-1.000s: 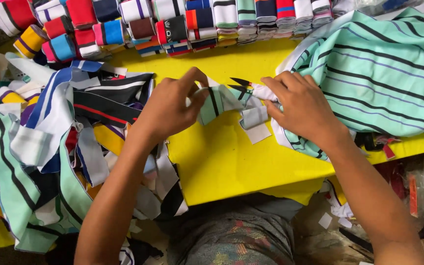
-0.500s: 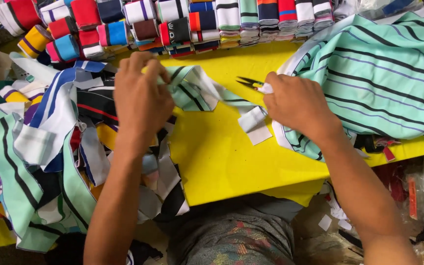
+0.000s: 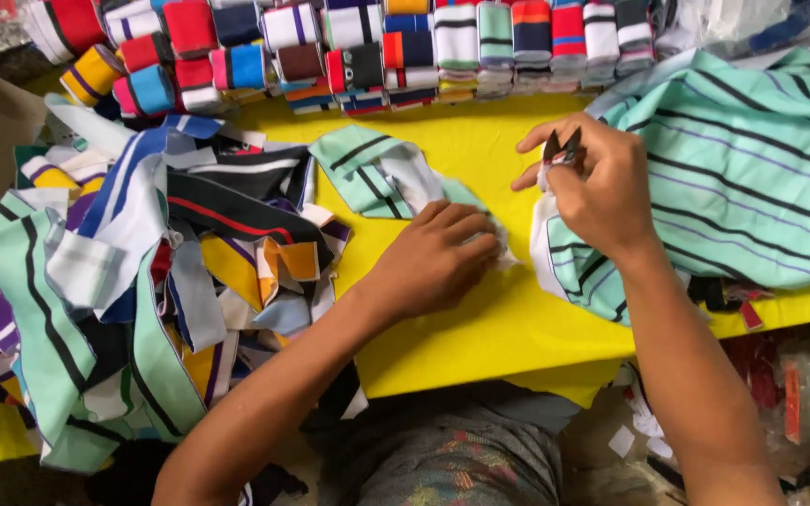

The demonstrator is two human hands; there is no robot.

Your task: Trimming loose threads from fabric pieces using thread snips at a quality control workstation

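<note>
Head view. Right hand [image 3: 602,192]: fingers curled shut around small thread snips [image 3: 562,148], blades slightly parted, points aimed away from the person, long axis running near to far; the hand rests on the green striped fabric [image 3: 752,178]. Left hand [image 3: 438,258]: fingers bent, pressing a small white scrap [image 3: 499,248] against the yellow table [image 3: 480,328]. A green striped cut piece [image 3: 377,173] lies just beyond those fingertips. Half a second earlier the left hand was up at the heap of strips [image 3: 142,272], and the snips lay nearly level, pointing left.
</note>
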